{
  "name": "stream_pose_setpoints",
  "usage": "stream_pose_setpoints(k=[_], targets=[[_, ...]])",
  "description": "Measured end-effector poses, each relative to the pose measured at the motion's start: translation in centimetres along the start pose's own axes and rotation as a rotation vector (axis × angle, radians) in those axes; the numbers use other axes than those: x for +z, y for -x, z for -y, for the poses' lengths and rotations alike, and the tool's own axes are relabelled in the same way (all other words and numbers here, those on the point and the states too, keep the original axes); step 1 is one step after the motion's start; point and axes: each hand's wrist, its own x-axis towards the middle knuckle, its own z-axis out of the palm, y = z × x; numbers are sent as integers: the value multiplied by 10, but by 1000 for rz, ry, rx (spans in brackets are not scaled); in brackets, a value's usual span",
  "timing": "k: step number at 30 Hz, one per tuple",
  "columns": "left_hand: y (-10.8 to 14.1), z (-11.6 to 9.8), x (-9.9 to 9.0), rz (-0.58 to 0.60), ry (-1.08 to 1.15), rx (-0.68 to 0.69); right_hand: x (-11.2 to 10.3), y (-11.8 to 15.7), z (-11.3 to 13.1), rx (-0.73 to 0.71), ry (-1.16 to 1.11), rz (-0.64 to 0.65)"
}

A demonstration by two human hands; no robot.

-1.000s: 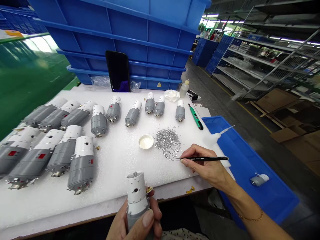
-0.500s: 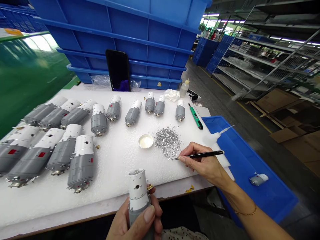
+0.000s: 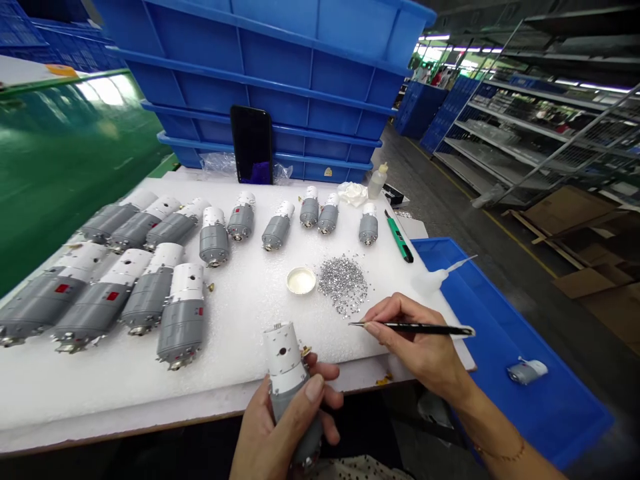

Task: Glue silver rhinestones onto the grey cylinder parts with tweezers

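My left hand is closed around the grey lower body of a spacecraft model, near the table's front edge. Its white upper section, with a dark round hole, points up and tilts slightly left. A small gold part sticks out at its right side. My right hand pinches slim black tweezers, their thin metal tip pointing left. That tip hovers just below a pile of tiny silvery pieces; whether it grips one is too small to tell. Left of the pile sits a shallow round dish with a whitish filling.
Several similar models lie or stand on the white foam sheet. A green cutter, a squeeze bottle and a phone stand farther back. Stacked blue crates rise behind; a blue bin sits at right.
The tweezers' tip has drawn away from the pile's lower edge, and the tool lies more level. The held model has come up a little and tilts more to the left. The camera view has shifted slightly.
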Motion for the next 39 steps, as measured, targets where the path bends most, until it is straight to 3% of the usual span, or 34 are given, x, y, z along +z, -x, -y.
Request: stream_pose_setpoints(k=[6,11,18,30,39], targets=[[-1,-7,20,-51,94,-39,15,16,26,-281,100,-22],[-1,-11,24,10,261,-33,24,20,34,-416,75,31],[-1,-14,19,15,332,-103,28,23,38,-422,66,59],[-1,-21,5,150,284,-167,24,21,43,-394,-42,170],[3,-20,3,92,240,-159,26,22,44,-401,-31,184]])
